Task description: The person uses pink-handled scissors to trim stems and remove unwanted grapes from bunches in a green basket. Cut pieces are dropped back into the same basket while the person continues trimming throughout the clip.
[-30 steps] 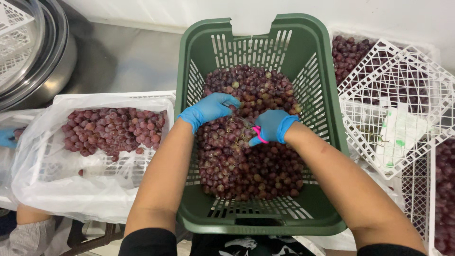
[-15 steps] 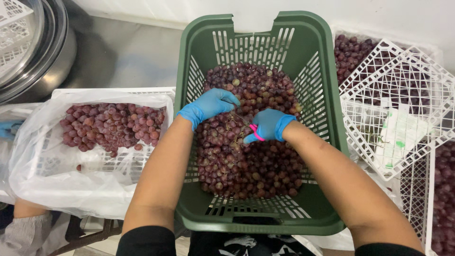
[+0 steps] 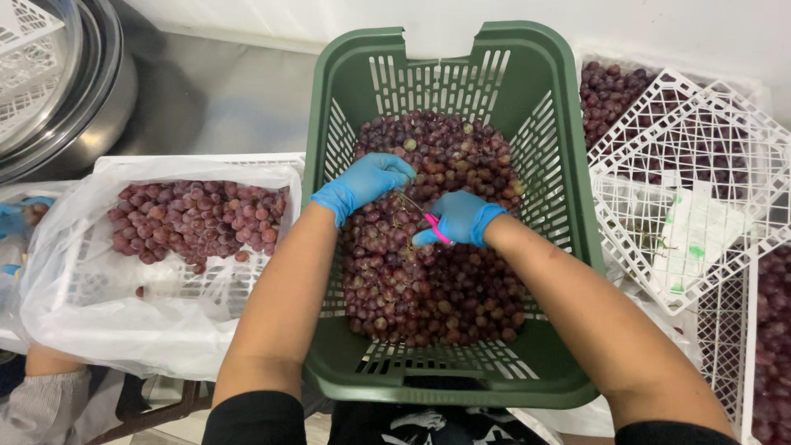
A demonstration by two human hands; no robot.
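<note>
Two gloved hands work inside a green slatted basket (image 3: pixel 577 247) in the head view, the only view there is. That basket stands at the middle of the picture and is filled most of the way with loose dark red grapes (image 3: pixel 437 288). The left hand (image 3: pixel 362 183), in a blue glove, rests on the grapes toward the basket's left wall; its fingers curl down around a few berries and a thin stem, so its grip is closed on a small bunch of grapes. The right hand (image 3: pixel 461 218), also in a blue glove, lies just beside it, near the middle of the heap. Its grip is closed around small pink-handled scissors (image 3: pixel 437 229), whose tip points toward the stem (image 3: pixel 409 202) running between the two hands. Whether the blades are parted cannot be told.

Left of the basket sits a white crate (image 3: pixel 124 165) lined with a clear plastic bag (image 3: pixel 124 330), holding a smaller pile of grapes. Another person's blue-gloved hand (image 3: pixel 12 218) shows at the far left edge, with a grey sleeve (image 3: pixel 41 408) below it. Steel bowls (image 3: pixel 91 107) stand at the top left on the grey bench (image 3: pixel 222 95). On the right, empty white lattice crates (image 3: pixel 700 165) lie tilted over more grapes
</note>
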